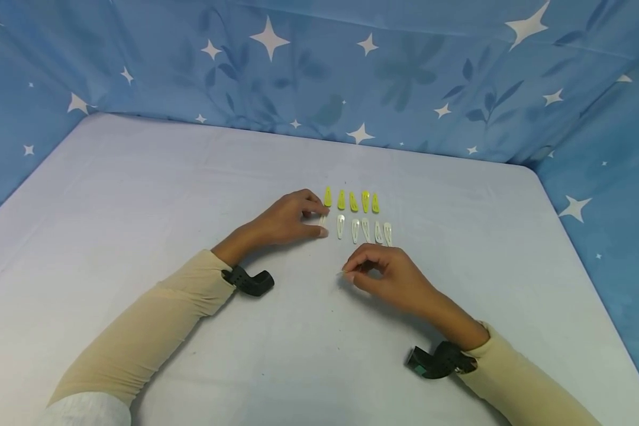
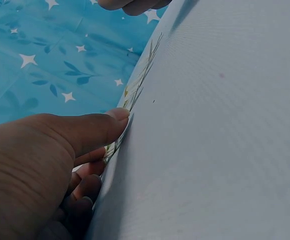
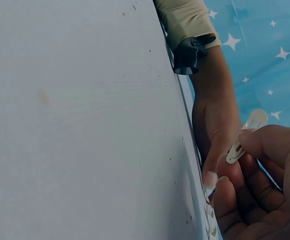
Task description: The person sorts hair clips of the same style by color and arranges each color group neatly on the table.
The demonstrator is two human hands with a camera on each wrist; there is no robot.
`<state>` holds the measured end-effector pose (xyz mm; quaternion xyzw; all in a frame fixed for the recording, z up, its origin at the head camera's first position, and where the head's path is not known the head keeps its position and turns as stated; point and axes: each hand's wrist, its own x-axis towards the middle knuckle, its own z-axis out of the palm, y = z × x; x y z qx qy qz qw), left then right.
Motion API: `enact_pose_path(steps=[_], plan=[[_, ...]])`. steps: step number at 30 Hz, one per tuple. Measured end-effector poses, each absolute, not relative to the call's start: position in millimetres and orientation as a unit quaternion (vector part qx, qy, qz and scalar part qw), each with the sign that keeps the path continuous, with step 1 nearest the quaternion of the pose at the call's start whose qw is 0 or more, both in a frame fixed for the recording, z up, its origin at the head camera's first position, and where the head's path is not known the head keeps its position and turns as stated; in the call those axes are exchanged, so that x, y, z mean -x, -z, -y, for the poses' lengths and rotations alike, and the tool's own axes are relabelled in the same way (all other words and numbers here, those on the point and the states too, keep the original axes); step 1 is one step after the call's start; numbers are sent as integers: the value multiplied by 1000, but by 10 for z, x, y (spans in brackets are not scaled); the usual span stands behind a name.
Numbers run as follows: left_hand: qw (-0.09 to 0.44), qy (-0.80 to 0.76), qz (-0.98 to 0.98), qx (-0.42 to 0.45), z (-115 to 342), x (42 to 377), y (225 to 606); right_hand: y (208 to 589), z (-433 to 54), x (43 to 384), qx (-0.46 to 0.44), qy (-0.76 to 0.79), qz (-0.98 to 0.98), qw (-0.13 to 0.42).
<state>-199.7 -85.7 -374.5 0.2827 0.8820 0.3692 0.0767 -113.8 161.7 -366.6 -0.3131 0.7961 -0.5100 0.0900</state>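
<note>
My right hand (image 1: 386,275) pinches a white snap hair clip (image 3: 254,120) between thumb and index finger, above the table in front of the rows. My left hand (image 1: 290,219) is at the left end of a row of white hair clips (image 1: 355,231). Its thumb and index finger bracket a white clip (image 1: 322,220) lengthwise, fingertips right at the two ends. From the left wrist view, the left thumb (image 2: 97,131) hides part of the clips. Behind the white row lies a row of several yellow hair clips (image 1: 354,202).
A white cloth covers the table (image 1: 191,171). Blue curtains (image 1: 319,77) with stars and leaves stand around its back and sides. Each wrist wears a black camera mount, the left one (image 1: 251,281) near the table surface.
</note>
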Motion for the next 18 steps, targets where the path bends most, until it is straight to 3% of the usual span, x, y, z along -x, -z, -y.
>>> enact_pose_path(steps=[7, 18], plan=[[71, -371, -882, -282, 852, 1993, 3745, 3620, -1631, 1153, 270, 517, -806, 99], [82, -377, -880, -278, 853, 1999, 3747, 3511, -1783, 1251, 225, 518, -824, 49]])
